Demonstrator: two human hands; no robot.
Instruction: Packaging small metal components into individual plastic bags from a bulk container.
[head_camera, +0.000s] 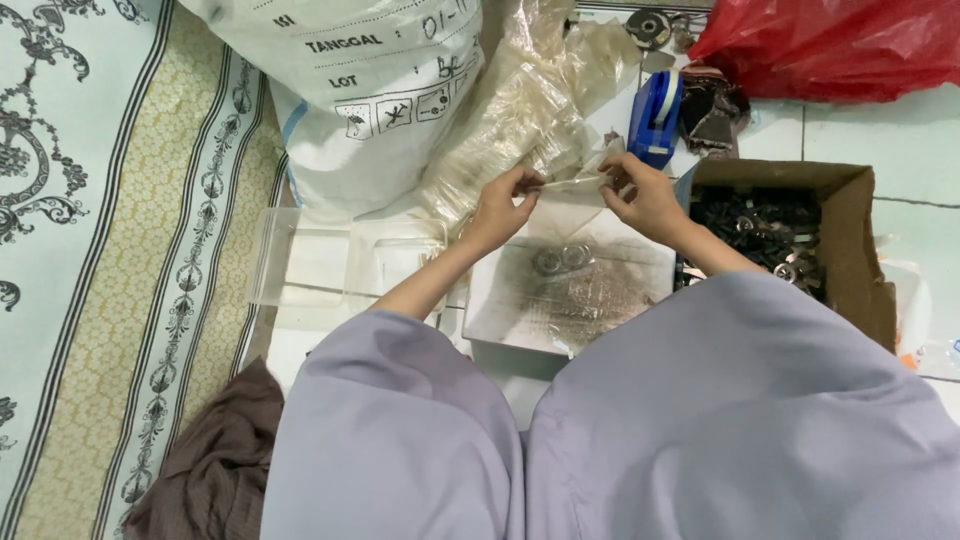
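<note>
Both hands were up over the tiled floor (870, 130), and between them stretched a small clear plastic bag (572, 183), thin, glossy and crinkled. The left hand (505, 205) pinched the bag's left edge, fingers (528, 183) closed tight on the film; the right hand (640, 195) gripped the opposite edge the same way, fingers curled shut on it. So the bag hung taut from fingertip to fingertip, just above a flat white tray (500, 300), smudged grey, with two round metal rings (562, 259) lying on it. Beyond the hands a heap of clear, yellowish plastic bags (520, 110) slumped against a big white woven sack (350, 90). A blue tape dispenser (655, 115) stood just past the right hand. Toward the right edge of the floor sat an open brown cardboard box (860, 240) full of small dark metal parts (760, 225), and a shiny red plastic bag (840, 45) lay in the far right corner. A patterned rug (100, 250) ran along the left edge.
</note>
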